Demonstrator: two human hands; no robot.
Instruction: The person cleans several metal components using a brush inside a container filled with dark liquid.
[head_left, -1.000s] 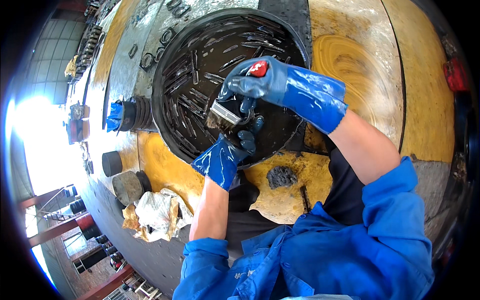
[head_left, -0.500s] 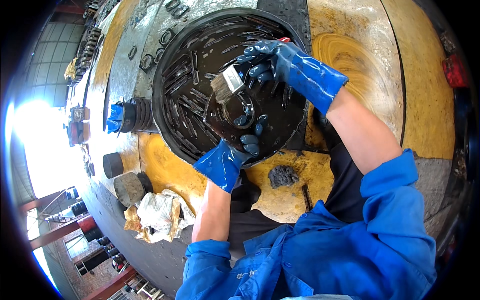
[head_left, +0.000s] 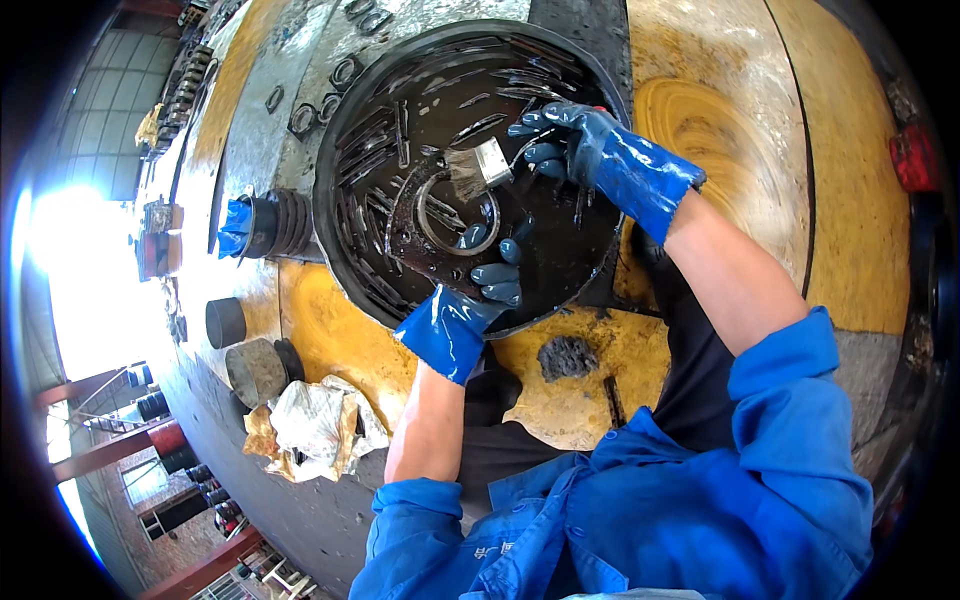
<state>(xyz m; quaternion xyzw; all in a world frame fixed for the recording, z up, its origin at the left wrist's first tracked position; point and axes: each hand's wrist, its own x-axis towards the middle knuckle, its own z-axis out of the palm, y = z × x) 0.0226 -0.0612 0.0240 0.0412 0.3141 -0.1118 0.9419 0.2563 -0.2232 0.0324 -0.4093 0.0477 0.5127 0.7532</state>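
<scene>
My left hand (head_left: 475, 287), in a wet blue rubber glove, grips the near edge of a dark metal plate with a round hole (head_left: 408, 232). It holds the plate tilted over dark liquid in a wide round tub (head_left: 322, 225). In my right hand (head_left: 588, 150), gloved the same way, is a flat paintbrush (head_left: 492, 160). Its pale bristles meet or hover just over the far rim of the hole; contact is hard to judge. A bit of red handle shows past the fingers. Long thin dark strips (head_left: 402, 130) lie in the tub around the plate.
Several metal nuts (head_left: 303, 117) lie left of the tub, near a dark ribbed cylinder (head_left: 290, 225) with blue material in its end. Closer are short round blocks (head_left: 255, 375) and a crumpled whitish bag (head_left: 315, 425). A dark grey clump (head_left: 567, 357) sits before my knees.
The brush has moved slightly right and no longer covers the plate's hole, and its bristles now point left. The plate is turned so more of its face shows. Both hands keep their grip.
</scene>
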